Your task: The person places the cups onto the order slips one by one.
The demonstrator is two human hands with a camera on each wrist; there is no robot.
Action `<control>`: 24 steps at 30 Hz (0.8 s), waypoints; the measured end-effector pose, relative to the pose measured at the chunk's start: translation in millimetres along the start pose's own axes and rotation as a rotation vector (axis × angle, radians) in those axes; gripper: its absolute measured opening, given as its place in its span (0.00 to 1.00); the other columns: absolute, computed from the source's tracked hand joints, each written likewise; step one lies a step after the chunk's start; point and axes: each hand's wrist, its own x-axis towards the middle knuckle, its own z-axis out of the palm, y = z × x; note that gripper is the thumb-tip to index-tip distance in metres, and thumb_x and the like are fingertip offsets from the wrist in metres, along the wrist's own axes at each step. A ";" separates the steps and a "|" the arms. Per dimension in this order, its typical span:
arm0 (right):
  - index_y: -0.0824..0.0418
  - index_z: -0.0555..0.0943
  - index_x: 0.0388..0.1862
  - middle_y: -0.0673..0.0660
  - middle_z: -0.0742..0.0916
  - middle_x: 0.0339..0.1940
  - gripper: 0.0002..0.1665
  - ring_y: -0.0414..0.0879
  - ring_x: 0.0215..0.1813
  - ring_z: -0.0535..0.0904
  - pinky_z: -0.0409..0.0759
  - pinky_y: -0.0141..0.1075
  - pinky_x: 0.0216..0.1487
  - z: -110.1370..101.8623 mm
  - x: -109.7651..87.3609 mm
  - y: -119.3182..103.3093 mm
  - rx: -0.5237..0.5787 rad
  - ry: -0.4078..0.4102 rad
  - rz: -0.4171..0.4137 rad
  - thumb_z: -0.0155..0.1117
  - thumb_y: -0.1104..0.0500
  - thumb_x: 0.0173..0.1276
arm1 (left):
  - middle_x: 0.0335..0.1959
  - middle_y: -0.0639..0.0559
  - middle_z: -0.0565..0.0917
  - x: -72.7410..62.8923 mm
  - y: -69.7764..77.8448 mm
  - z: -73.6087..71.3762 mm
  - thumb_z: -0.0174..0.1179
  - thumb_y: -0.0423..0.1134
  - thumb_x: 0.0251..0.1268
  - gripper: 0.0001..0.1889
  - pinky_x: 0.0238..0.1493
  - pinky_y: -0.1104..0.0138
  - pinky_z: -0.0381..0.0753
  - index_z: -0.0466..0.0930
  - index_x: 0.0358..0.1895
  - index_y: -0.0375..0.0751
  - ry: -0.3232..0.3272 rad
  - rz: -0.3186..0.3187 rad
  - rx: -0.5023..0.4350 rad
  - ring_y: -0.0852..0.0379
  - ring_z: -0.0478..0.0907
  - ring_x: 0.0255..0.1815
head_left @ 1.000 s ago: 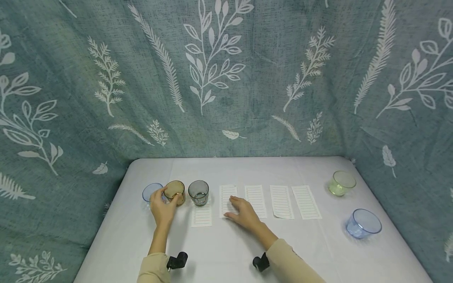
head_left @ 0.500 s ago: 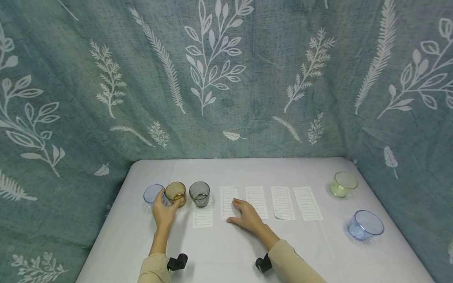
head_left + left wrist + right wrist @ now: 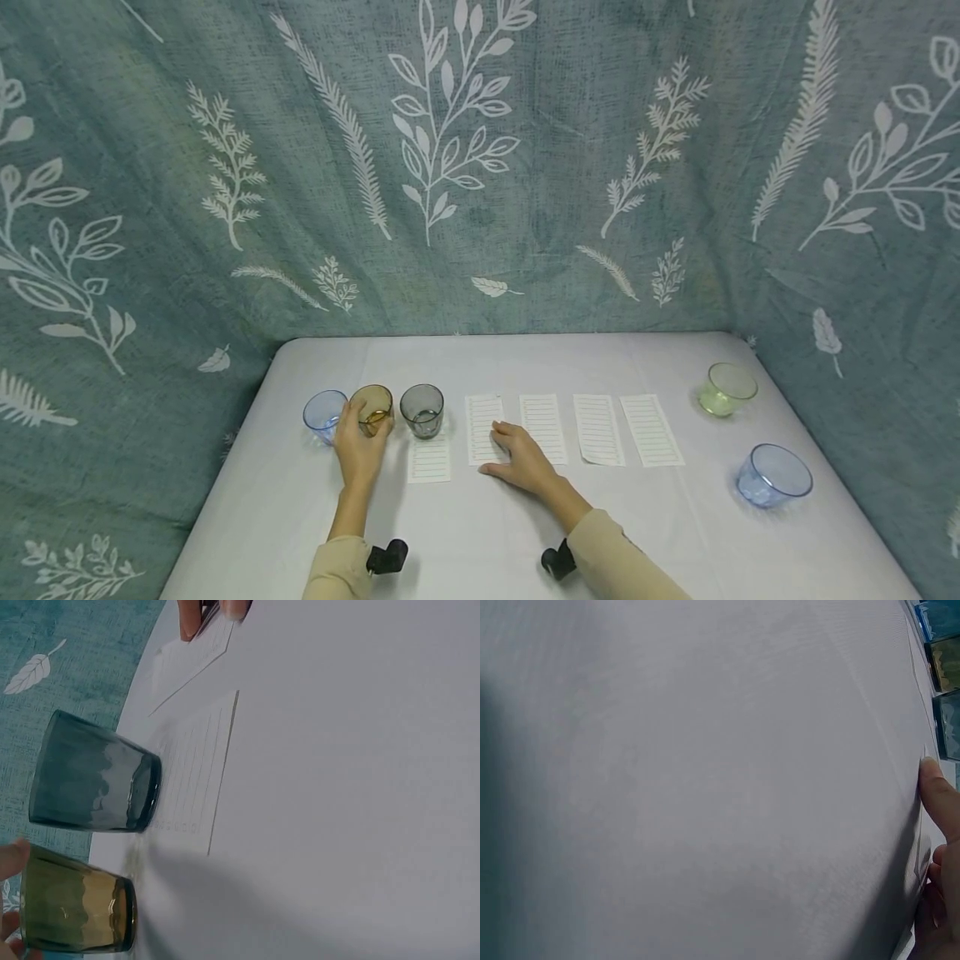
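Observation:
In the head view my left hand (image 3: 360, 451) holds an amber glass tumbler (image 3: 373, 397), fingers at its left side and thumb at its right front. The left wrist view shows the thumb at the rim of this tumbler (image 3: 79, 907). To its right a grey glass tumbler (image 3: 422, 407) stands on the far end of a lined paper slip (image 3: 429, 465). A blue glass tumbler (image 3: 322, 414) stands to its left, partly behind the hand. My right hand (image 3: 527, 462) rests with loosely bent fingers over another lined slip (image 3: 482, 412), holding nothing visible.
Three more lined slips lie in a row to the right, the farthest a lined slip (image 3: 651, 429) with a slant. A green glass bowl (image 3: 726, 390) and a blue glass bowl (image 3: 772, 477) stand near the right edge of the white-covered table (image 3: 465, 542). A patterned cloth (image 3: 540, 208) hangs behind.
My left hand has shifted slightly right and closer around the amber tumbler, uncovering more of the blue one. The right hand has moved slightly right over its slip, then stays nearly still.

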 end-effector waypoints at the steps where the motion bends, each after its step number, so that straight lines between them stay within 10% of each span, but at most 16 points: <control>1: 0.73 0.75 0.56 0.66 0.75 0.63 0.40 0.61 0.66 0.68 0.67 0.51 0.67 0.3 0.0 0.2 0.001 0.000 -0.005 0.72 0.46 0.54 | 0.54 0.24 0.74 -1.2 0.7 0.9 0.73 0.27 0.41 0.26 0.62 0.39 0.63 0.76 0.48 0.24 0.024 0.009 -0.006 0.28 0.67 0.60; 8: 0.73 0.75 0.57 0.64 0.74 0.64 0.41 0.60 0.67 0.66 0.65 0.50 0.68 0.8 0.6 0.1 0.008 -0.009 0.012 0.72 0.45 0.54 | 0.45 0.30 0.76 -7.4 -0.3 6.0 0.73 0.25 0.39 0.25 0.55 0.46 0.70 0.77 0.45 0.23 0.175 0.007 -0.032 0.35 0.70 0.50; 24: 0.72 0.76 0.56 0.64 0.76 0.63 0.40 0.59 0.66 0.68 0.67 0.49 0.67 3.0 -0.2 1.2 -0.007 0.013 0.009 0.72 0.45 0.54 | 0.45 0.27 0.80 -2.9 -7.0 10.3 0.76 0.32 0.39 0.31 0.50 0.49 0.80 0.75 0.49 0.20 0.200 -0.129 -0.067 0.34 0.77 0.47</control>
